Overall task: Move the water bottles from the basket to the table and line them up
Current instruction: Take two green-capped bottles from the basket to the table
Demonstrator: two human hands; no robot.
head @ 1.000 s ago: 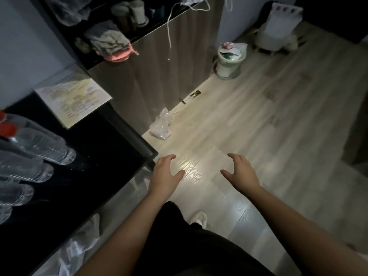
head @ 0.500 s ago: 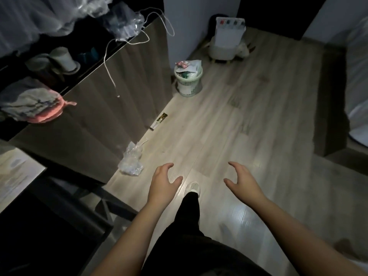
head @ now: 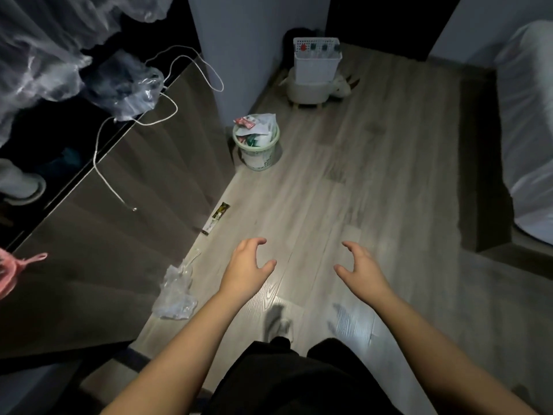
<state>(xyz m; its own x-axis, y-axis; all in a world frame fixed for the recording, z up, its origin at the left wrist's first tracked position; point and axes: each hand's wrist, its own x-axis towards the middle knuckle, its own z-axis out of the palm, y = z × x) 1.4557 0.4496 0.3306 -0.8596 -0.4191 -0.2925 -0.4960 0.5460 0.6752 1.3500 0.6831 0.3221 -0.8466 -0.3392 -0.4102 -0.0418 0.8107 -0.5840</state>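
A white slatted basket stands on a low white stool at the far end of the room, with several bottle caps showing over its rim. My left hand and my right hand are held out in front of me above the wooden floor, far short of the basket. Both hands are empty, with loosely curled fingers and palms facing each other. The table with the lined-up bottles is out of view.
A dark wooden cabinet runs along the left with a white cable hanging over it. A green waste bin, a crumpled plastic bag and a wrapper lie on the floor. A bed is at the right.
The view has swung right, away from the black table and its bottles, and moved down the room toward the basket. Both hands stay empty in front of me.
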